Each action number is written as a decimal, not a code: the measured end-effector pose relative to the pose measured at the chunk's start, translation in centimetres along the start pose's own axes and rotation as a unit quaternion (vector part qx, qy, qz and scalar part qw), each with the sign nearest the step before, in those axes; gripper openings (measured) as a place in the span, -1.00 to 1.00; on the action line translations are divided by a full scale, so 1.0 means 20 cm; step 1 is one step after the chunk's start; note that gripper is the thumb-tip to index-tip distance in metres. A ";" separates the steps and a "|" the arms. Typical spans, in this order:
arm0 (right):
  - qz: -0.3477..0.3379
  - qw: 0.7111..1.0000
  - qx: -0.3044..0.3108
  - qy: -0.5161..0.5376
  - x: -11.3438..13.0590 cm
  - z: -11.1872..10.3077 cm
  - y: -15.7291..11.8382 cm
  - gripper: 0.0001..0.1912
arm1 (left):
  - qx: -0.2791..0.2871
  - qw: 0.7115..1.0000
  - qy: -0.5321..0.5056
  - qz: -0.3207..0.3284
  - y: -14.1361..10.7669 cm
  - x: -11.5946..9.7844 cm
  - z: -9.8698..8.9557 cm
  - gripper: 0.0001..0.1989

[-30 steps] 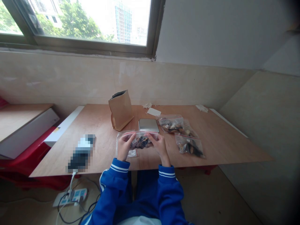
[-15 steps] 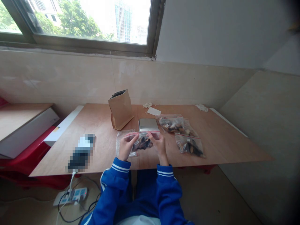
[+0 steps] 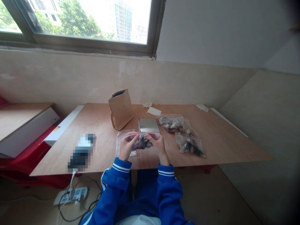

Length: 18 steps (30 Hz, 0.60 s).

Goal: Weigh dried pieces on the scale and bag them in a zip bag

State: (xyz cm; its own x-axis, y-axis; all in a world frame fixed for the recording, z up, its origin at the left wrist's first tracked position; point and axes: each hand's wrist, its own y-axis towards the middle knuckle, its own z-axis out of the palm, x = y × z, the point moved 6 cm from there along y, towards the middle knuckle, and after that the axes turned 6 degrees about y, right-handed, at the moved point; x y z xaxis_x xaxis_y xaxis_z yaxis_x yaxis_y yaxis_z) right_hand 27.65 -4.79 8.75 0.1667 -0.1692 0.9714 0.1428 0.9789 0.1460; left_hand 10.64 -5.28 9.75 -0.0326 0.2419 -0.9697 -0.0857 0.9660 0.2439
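A clear zip bag (image 3: 142, 143) with a red strip along its top holds dark, dried-looking pieces. My left hand (image 3: 127, 146) pinches its top edge on the left, and my right hand (image 3: 158, 144) grips the same edge farther right. The bag is held up near the front of the table. Just beyond it lies a flat scale with a silver plate (image 3: 148, 124), its near side hidden by the bag. Under and beside my left hand are flat clear bags (image 3: 120, 137).
Filled zip bags (image 3: 172, 124) and another nearer one (image 3: 191, 145) lie to the right. A brown paper pouch (image 3: 122, 109) stands open-topped behind. A white card (image 3: 154, 111) lies near the wall. At left is a blurred phone-like device (image 3: 81, 152) with a cable to a power strip (image 3: 71, 196).
My right thumb and fingers have slid slightly left along the bag's top edge. My left hand stays nearly in place.
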 end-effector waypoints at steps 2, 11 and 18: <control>-0.018 1.000 0.005 -0.009 0.01 0.00 0.00 -0.66 | 0.000 1.000 0.003 0.000 0.00 0.01 0.00 -0.75; -0.063 0.997 0.002 -0.043 0.04 0.02 0.00 -0.72 | -0.035 0.998 0.055 0.021 -0.01 -0.04 -0.03 -0.75; 0.020 0.999 0.030 0.016 0.00 0.03 -0.01 -0.64 | -0.005 0.999 0.028 0.019 -0.01 -0.04 -0.02 -0.74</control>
State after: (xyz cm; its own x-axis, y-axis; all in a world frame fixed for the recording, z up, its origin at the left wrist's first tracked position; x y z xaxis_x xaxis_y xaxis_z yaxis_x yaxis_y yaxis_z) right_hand 27.04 -4.95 8.93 0.2023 -0.1333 0.9702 0.0761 0.9898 0.1201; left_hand 10.27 -5.62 10.44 -0.0910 0.2729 -0.9577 -0.0926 0.9552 0.2810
